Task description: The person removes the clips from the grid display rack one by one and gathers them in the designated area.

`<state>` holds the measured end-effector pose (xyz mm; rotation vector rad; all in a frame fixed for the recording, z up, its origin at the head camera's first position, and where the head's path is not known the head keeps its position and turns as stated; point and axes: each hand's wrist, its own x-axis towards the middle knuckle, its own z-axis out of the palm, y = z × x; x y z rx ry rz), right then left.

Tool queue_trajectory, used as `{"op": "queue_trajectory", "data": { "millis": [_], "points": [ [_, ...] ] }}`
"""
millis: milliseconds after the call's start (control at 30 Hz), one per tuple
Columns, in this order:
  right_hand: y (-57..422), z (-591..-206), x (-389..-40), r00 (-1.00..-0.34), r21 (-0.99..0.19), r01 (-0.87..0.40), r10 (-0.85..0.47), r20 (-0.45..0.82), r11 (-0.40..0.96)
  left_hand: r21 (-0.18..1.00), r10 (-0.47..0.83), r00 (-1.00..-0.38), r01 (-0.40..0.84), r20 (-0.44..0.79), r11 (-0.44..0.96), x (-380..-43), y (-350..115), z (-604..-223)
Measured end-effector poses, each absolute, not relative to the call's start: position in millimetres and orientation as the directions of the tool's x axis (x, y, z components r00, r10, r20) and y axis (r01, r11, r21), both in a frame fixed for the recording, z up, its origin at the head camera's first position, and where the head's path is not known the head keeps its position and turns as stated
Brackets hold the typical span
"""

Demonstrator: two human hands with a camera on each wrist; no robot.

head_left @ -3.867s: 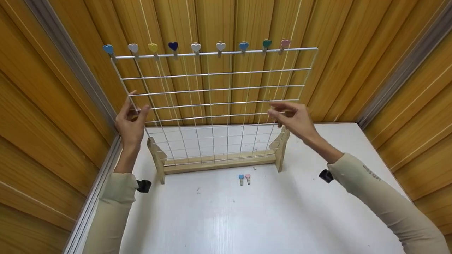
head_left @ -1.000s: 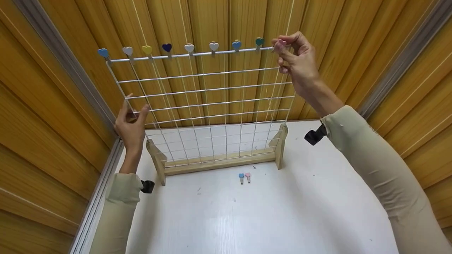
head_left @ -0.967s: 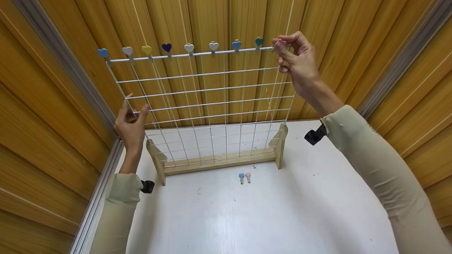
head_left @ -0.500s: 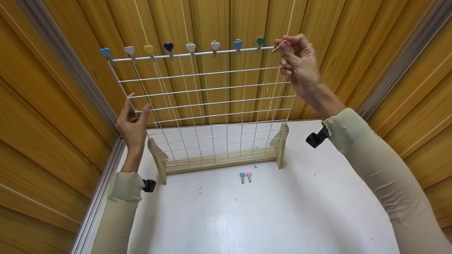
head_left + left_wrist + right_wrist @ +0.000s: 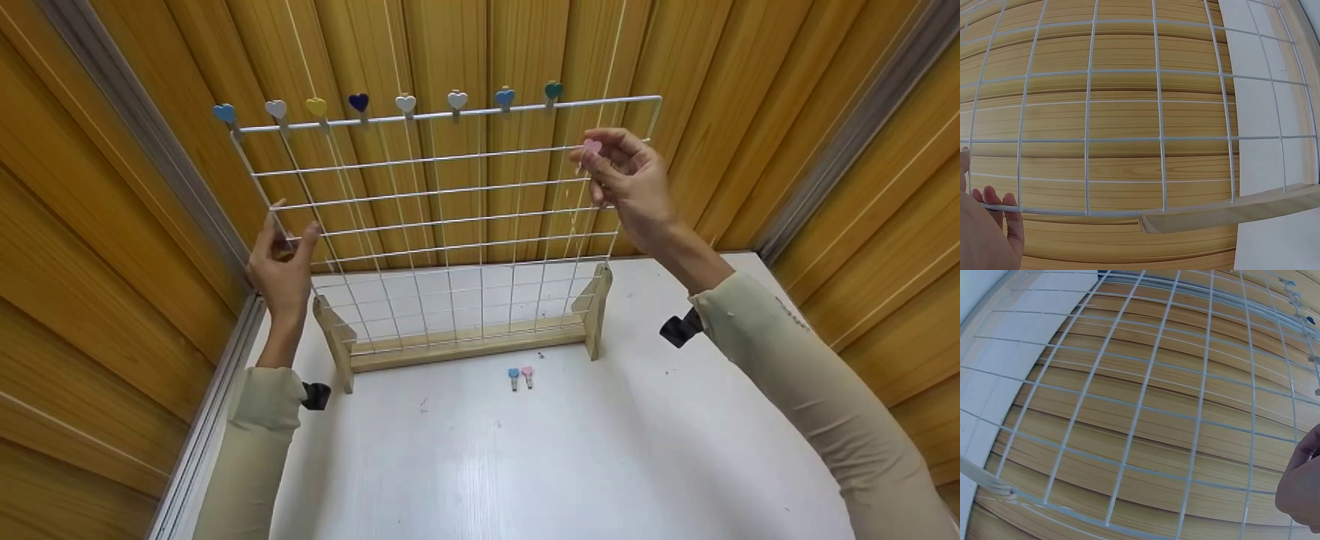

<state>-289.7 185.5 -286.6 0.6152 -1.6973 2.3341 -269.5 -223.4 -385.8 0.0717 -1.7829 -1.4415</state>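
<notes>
A white wire grid panel (image 5: 465,188) stands upright in a wooden stand (image 5: 465,355). At its left edge my left hand (image 5: 281,259) holds the side wire, thumb in front and fingers behind; the left wrist view shows the fingertips (image 5: 1009,199) at that wire. My right hand (image 5: 634,184) pinches a pink heart clothespin (image 5: 592,147) between thumb and fingers, in front of the panel's upper right part. More heart clothespins, such as the green one (image 5: 553,91) and the yellow one (image 5: 316,106), are clipped along the top bar. The right wrist view shows only part of the right hand (image 5: 1303,486).
On the white table (image 5: 480,457) in front of the stand lie a blue heart clothespin (image 5: 514,377) and a second pink heart clothespin (image 5: 528,376), side by side. Wood-plank walls (image 5: 90,247) rise behind and on both sides.
My right hand went up to the pink heart clothespin at the top bar's right end, took it off, and has come down with it. The left hand stays at the panel's edge.
</notes>
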Motion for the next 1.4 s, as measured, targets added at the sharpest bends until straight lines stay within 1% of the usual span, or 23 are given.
{"op": "queue_trajectory", "data": {
  "millis": [167,267,467,633,733,900,1067,1200,1400],
  "points": [
    [189,-305,-284,-0.903,-0.895,-0.359,-0.144,0.405,-0.265,0.838,-0.510,-0.665,0.439,0.546,0.325,-257,-213,-374],
    [190,-317,-281,-0.890,-0.902,-0.372,-0.190,0.414,-0.219,0.840,-0.514,-0.664,0.435,0.543,0.324,-253,-210,-370],
    [192,-344,-279,-0.843,-0.888,-0.449,-0.285,0.457,-0.097,0.835,-0.520,-0.654,0.444,0.550,0.325,-253,-209,-367],
    [193,-366,-278,-0.831,-0.891,-0.448,-0.337,0.443,-0.065,0.838,-0.520,-0.657,0.445,0.545,0.315,-254,-210,-368],
    [197,-378,-277,-0.827,-0.897,-0.440,-0.368,0.426,-0.048,0.837,-0.521,-0.656,0.448,0.546,0.314,-262,-214,-375],
    [202,-397,-272,-0.846,-0.918,-0.395,-0.396,0.357,0.018,0.841,-0.514,-0.666,0.443,0.541,0.311,-274,-223,-389],
    [206,-416,-266,-0.872,-0.938,-0.335,-0.407,0.271,0.093,0.844,-0.494,-0.684,0.439,0.536,0.307,-274,-228,-393],
    [207,-436,-264,-0.886,-0.946,-0.291,-0.415,0.209,0.145,0.844,-0.496,-0.683,0.450,0.537,0.293,-272,-229,-391],
    [209,-472,-263,-0.921,-0.943,-0.228,-0.368,0.128,0.242,0.851,-0.511,-0.682,0.446,0.524,0.278,-271,-231,-390]
  ]
}}
